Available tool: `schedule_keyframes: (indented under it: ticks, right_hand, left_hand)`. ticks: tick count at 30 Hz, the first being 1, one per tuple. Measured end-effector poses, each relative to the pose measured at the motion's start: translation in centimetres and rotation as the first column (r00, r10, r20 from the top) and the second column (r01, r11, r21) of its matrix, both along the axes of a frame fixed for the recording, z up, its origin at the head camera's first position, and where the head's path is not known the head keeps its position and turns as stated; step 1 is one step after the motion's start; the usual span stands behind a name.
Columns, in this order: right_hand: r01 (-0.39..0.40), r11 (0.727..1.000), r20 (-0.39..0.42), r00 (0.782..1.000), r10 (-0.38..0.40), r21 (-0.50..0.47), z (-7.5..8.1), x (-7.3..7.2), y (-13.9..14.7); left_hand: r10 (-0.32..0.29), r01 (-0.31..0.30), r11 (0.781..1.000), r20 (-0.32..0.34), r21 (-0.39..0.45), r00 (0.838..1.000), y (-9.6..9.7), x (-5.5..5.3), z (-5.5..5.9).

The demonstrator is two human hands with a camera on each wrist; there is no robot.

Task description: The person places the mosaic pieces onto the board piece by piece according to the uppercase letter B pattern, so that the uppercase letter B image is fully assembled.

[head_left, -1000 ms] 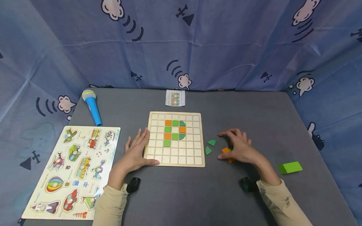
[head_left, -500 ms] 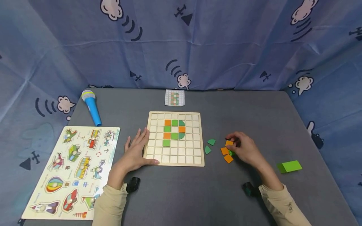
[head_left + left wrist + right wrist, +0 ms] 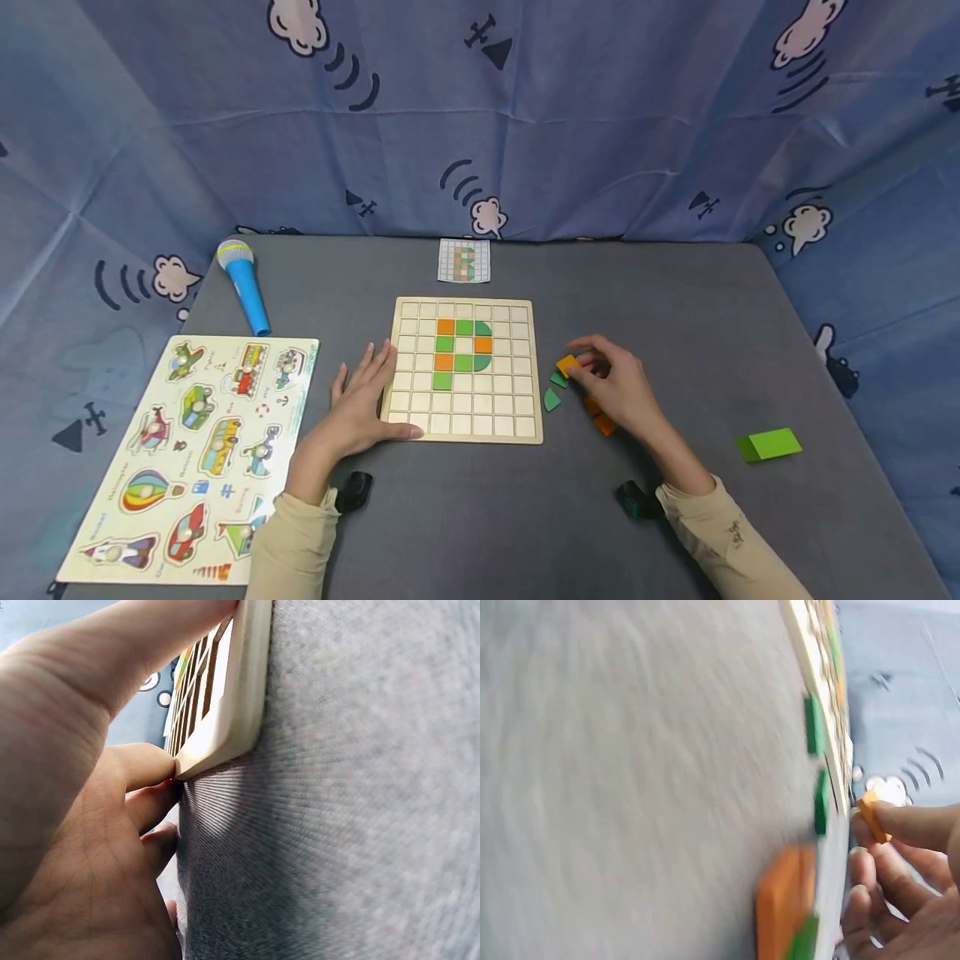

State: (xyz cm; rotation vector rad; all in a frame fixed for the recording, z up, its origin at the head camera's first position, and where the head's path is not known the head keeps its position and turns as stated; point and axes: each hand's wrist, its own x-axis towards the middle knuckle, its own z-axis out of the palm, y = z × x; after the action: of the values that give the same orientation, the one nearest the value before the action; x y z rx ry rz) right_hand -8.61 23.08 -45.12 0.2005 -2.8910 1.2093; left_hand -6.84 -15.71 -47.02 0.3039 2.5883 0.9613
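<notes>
A wooden grid board lies mid-table, with orange, light green and dark green tiles set in its upper middle cells. My left hand rests against the board's left edge, fingers spread and fairly straight, thumb at the lower corner. To the right of the board, my right hand pinches an orange square tile between thumb and fingers; the same tile shows in the right wrist view. Beneath it lie dark green quarter-round tiles. Other orange tiles are partly hidden under the right hand.
A small pattern card lies behind the board. At the left are a blue toy microphone and a picture puzzle board. A light green block lies at the far right. A patterned curtain borders the table's back.
My right hand reached into the pile, picked up an orange square tile and moved left with it toward the board. The left hand stays at the board's edge.
</notes>
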Motion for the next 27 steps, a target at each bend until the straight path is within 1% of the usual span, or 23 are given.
schedule_keyframes:
  ticks: [3,6,10,16,18,22,27]
  right_hand:
    - [-0.005,0.999,-0.03,1.0,0.004,-0.033,-0.5,0.1,-1.5]
    - [-0.01,0.998,-0.029,1.0,0.008,-0.063,-0.7,0.3,-3.2]
    - [-0.027,0.993,0.007,1.0,0.028,-0.114,-0.6,0.4,-5.2]
    - [-0.091,0.98,0.033,0.995,0.099,-0.178,-0.3,0.1,-7.9]
    - [-0.116,0.975,0.034,0.992,0.125,-0.189,-0.2,0.0,-8.7]
    - [-0.15,0.973,0.034,0.987,0.159,-0.176,-0.4,-0.3,-9.9]
    - [-0.142,0.976,0.05,0.987,0.152,-0.162,-0.8,-0.8,-11.0]
  left_hand:
    - [0.0,0.0,1.0,0.0,-0.005,1.0,-0.1,0.0,0.0]
    - [0.0,0.0,1.0,0.0,-0.005,1.0,-0.1,0.0,0.0]
    - [0.001,-0.001,1.0,-0.001,-0.002,1.0,-0.1,0.0,-0.1]
    - [-0.002,0.002,1.0,-0.017,0.007,1.0,-0.1,0.1,-0.1]
    - [-0.003,0.003,1.0,-0.019,0.007,1.0,-0.1,0.1,-0.2]
    - [-0.002,0.002,1.0,-0.014,0.004,1.0,-0.1,0.0,-0.2]
    - [0.0,0.0,1.0,-0.008,0.005,1.0,0.0,-0.1,-0.1]
